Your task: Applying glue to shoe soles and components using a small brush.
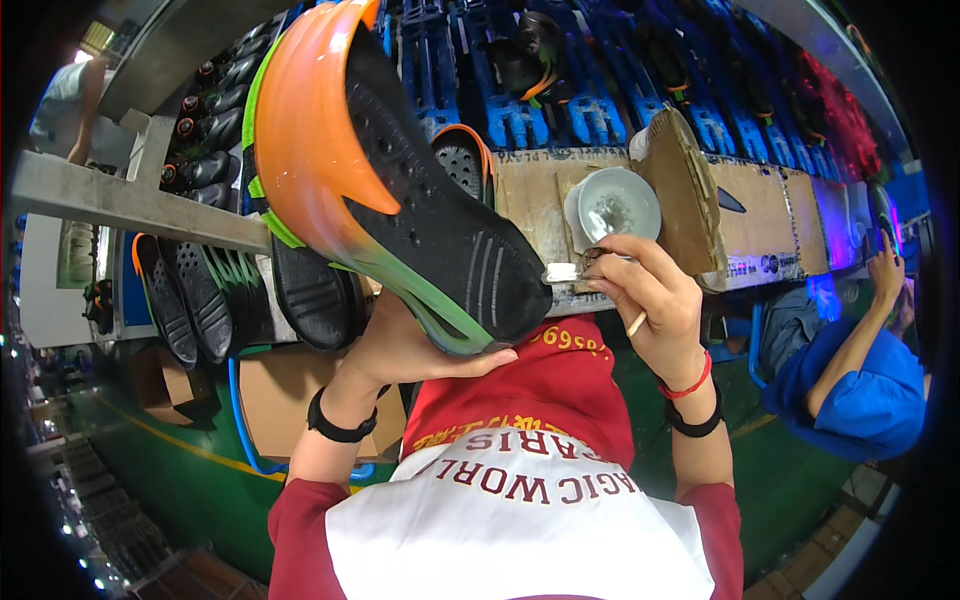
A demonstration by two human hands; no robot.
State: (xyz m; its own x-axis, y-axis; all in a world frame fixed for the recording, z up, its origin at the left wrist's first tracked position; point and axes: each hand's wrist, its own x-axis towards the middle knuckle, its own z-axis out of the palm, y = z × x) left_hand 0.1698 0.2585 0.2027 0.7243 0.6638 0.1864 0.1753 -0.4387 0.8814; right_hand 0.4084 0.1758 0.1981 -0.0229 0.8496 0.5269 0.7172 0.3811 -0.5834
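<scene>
A large shoe sole [470,270], black with an orange and green sidewall, is held tilted up in front of me. My left hand [425,345] supports it from below, its fingers partly hidden behind it. My right hand [655,300] pinches a small brush [562,272] with white bristles and a pale stick handle. The bristles touch or nearly touch the sole's black right tip. Just beyond my right hand, a white bowl [652,205] with some clear liquid stands on a cardboard-covered bench [530,205].
An upright cardboard flap [685,190] stands beside the bowl. Blue racks [430,75] carrying shoe parts run along the far side. Other soles [310,295] stand at the left under a metal bar [140,200]. A person in blue [850,390] works at the right.
</scene>
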